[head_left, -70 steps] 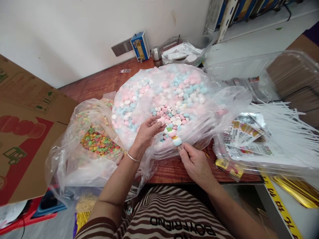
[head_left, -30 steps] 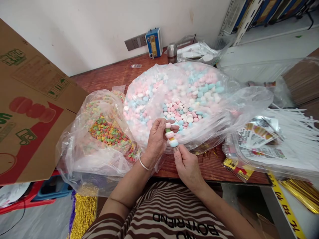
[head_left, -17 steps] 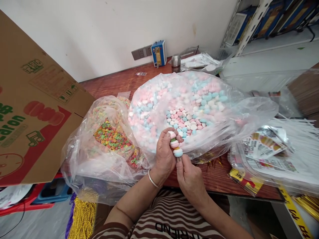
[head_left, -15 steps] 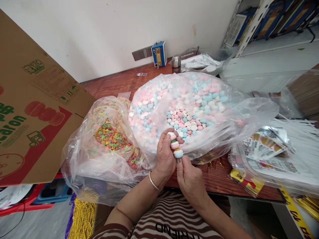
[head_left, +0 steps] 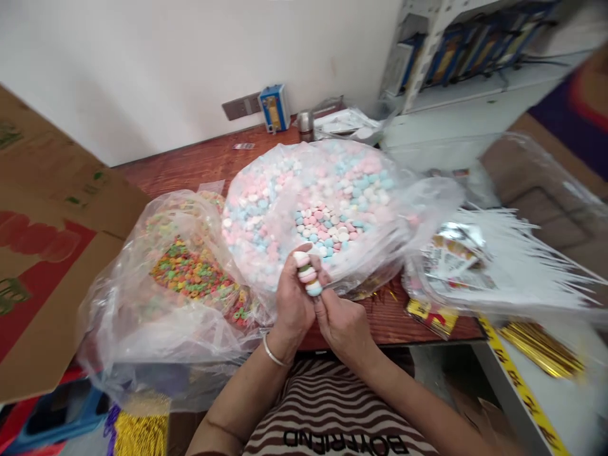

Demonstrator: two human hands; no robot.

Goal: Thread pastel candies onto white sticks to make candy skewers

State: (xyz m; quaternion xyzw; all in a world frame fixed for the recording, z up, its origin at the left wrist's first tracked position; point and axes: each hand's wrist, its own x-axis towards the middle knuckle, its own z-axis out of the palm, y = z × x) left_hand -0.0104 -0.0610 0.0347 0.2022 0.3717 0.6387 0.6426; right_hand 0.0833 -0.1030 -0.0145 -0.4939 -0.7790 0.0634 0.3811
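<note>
My left hand (head_left: 293, 301) is wrapped round a short stack of round candies (head_left: 308, 275), pink-and-white at the top and blue-and-white at the bottom, with small green and orange pieces between them. My right hand (head_left: 346, 322) is closed in a pinch just under the stack's lower end; what its fingers grip is hidden. Right behind the hands lies a large clear plastic bag (head_left: 266, 253) full of pink, white and blue candies (head_left: 327, 228), open at the middle. To its left, another clear bag (head_left: 156, 335) holds small multicoloured ring candies (head_left: 194, 269).
A big cardboard box (head_left: 95, 215) stands at the left. On the right, a clear plastic tub holds white sticks (head_left: 517, 266) and printed packets (head_left: 449, 256). Gold twist ties (head_left: 541, 348) lie lower right. A blue device (head_left: 274, 109) and a metal flask (head_left: 305, 123) stand by the wall.
The view has swung to the right, so things appear farther left. Both hands stay together at the candy stack, which is now tipped slightly more to the left.
</note>
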